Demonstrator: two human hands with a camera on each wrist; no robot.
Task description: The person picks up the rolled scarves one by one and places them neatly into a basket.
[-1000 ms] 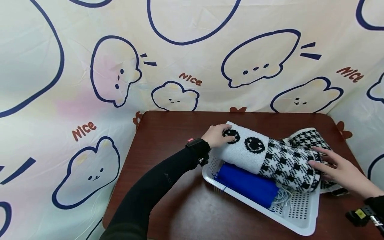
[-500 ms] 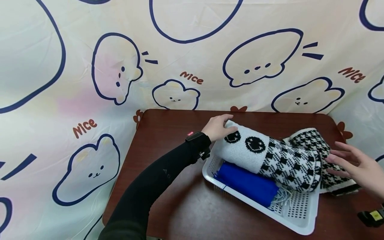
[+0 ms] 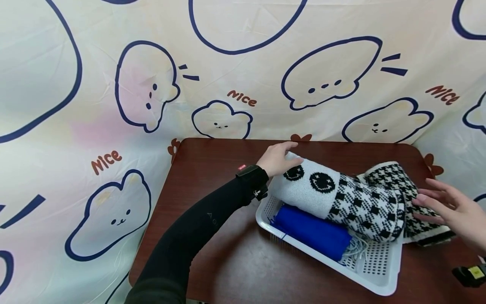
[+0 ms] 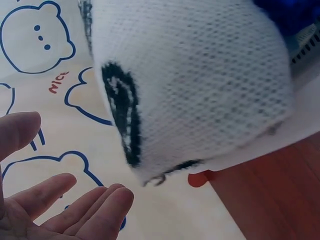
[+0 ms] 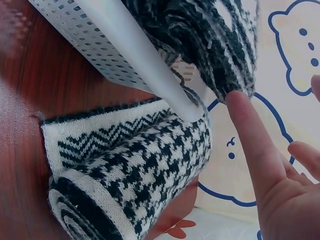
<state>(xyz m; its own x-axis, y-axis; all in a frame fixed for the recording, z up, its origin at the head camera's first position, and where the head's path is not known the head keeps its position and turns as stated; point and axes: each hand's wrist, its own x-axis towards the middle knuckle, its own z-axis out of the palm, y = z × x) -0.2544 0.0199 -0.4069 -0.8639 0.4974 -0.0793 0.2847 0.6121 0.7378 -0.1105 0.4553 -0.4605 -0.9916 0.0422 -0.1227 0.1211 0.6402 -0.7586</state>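
A rolled knitted scarf (image 3: 322, 183), white with black smiley faces at one end and black-and-white houndstooth at the other, lies in a white plastic basket (image 3: 379, 261). My left hand (image 3: 279, 159) hovers at its smiley-face end, fingers extended; the left wrist view shows them apart from the knit. To the right, my right hand (image 3: 452, 209) is held with fingers spread. Its index fingertip overlaps the rolled end in the right wrist view, where contact cannot be told. A second houndstooth scarf (image 5: 150, 170), loosely rolled, lies on the table against the basket's outside.
A bright blue fabric roll (image 3: 311, 232) with pale strands (image 3: 357, 249) at its end lies in the basket beside the scarf. Under everything is a dark brown table (image 3: 228, 261). A curtain (image 3: 262, 76) printed with cartoon bears hangs behind it.
My right hand has drawn back rightward from the end of the rolled scarf. My left hand has shifted slightly up off the smiley faces. The scarf and basket look nearly unmoved.
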